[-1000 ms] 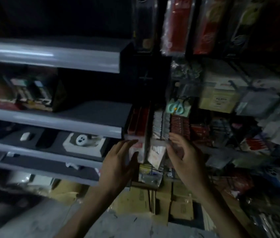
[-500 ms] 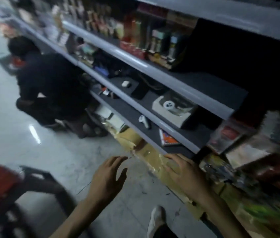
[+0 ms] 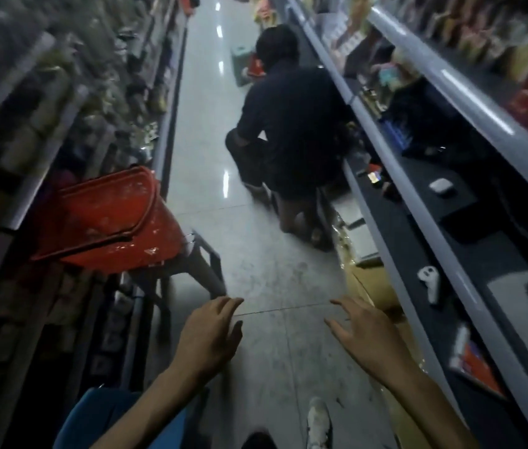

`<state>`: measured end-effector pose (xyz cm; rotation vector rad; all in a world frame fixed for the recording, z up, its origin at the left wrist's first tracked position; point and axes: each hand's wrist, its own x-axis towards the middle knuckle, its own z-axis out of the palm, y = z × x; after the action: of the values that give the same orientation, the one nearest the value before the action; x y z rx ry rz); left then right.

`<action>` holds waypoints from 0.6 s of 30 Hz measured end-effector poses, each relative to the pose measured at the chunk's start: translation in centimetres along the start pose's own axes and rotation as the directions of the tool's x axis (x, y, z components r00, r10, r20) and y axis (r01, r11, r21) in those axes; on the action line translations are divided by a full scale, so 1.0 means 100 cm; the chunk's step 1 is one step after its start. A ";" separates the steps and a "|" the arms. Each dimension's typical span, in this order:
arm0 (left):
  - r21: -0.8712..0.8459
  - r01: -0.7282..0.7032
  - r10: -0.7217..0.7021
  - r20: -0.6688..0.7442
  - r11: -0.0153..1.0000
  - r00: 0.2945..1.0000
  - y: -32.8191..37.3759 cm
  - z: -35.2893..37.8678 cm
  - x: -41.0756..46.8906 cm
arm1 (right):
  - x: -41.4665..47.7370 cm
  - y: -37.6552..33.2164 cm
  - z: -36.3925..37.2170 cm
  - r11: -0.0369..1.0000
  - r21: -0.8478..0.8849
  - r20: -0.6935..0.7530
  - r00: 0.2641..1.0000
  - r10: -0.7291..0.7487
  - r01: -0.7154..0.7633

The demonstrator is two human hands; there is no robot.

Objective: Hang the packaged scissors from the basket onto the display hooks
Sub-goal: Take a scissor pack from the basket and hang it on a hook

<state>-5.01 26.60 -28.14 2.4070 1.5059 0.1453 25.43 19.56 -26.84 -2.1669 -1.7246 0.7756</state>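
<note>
With left grip (image 3: 209, 338) and right grip (image 3: 366, 335) spread empty, the seemingly tilted basket (image 3: 103, 222) could tip off its stool (image 3: 206, 267) if yanked.

Centre: aisle floor (image 3: 256, 264), between left shelving (image 3: 29, 176) and right shelving (image 3: 418, 202).
Left of aisle: basket (image 3: 107, 222), tilted, on stool (image 3: 206, 270), just beside left shelving.
Mid-aisle, beyond basket: crouching person (image 3: 288, 124), close against right shelving, back to camera.
Under right shelving, nearer than that person: cardboard boxes (image 3: 372, 286) on floor.
On lower right shelf: small goods (image 3: 428, 285), spaced apart along the shelf.
Foreground: left grip (image 3: 207, 338) and right grip (image 3: 366, 335) side by side above floor, apart; stool just ahead of left grip.
Bottom edge: shoe (image 3: 319, 422) on floor, nearer than both grips and between them.
</note>
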 end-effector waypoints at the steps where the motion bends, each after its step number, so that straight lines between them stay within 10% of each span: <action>1: 0.000 0.044 -0.044 -0.001 0.999 0.999 -0.007 -0.003 0.003 | 0.017 -0.008 0.001 0.999 -0.011 0.034 0.999 -0.039 0.039; 18: -0.244 0.537 -0.567 -0.069 0.808 0.821 -0.245 -0.023 0.050 | 0.258 -0.240 0.099 0.832 -0.205 0.434 0.810 -0.395 0.515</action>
<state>-24.46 41.51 -33.67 1.7298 2.0731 0.3309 4.19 49.30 -28.86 -1.7002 -2.6034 0.8612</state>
